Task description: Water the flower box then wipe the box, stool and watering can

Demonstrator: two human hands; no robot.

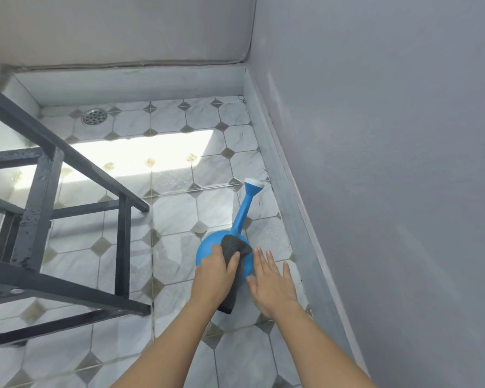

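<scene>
Down on the tiled floor (179, 208), our left hand (212, 271) presses the dark cloth (234, 249) onto the blue watering can (205, 252); our right hand (272, 284) hovers spread, empty — better steady the can, then wipe up the spout (244, 208).

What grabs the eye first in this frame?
The bright blue watering can on the pale tiled floor, right of centre, its spout aimed at the grey wall. The left hand presses a dark cloth onto the can; the right hand is spread open beside it. A black metal frame fills the left side.
</scene>
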